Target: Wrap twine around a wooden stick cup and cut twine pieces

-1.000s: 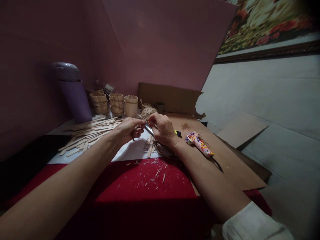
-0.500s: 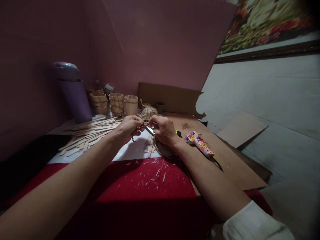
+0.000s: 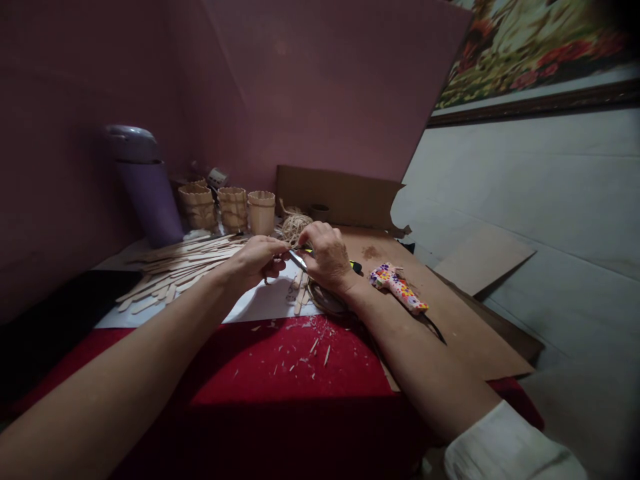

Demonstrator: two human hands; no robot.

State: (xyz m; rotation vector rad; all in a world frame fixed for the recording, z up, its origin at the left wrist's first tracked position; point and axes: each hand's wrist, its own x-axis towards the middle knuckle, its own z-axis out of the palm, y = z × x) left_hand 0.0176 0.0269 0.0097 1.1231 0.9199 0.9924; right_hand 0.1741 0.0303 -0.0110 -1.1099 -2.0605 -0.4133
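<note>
My left hand is closed in a pinch on thin brown twine, whose end hangs below the fingers. Close to its right, my right hand is closed too, its fingertips at the same twine. A metal blade shows between the hands; whether it is held or lying there is unclear. Behind them sits a ball of twine. Wooden sticks lie on white paper below the hands, beside a loop of twine partly hidden by my right wrist.
Many flat sticks are piled at the left, near wooden cups and a purple flask. A flowered glue gun lies on cardboard at the right. Shavings litter the red cloth.
My right hand has risen slightly and its fingers have shifted at the twine. The blade shows more clearly between the hands. My left hand has barely moved.
</note>
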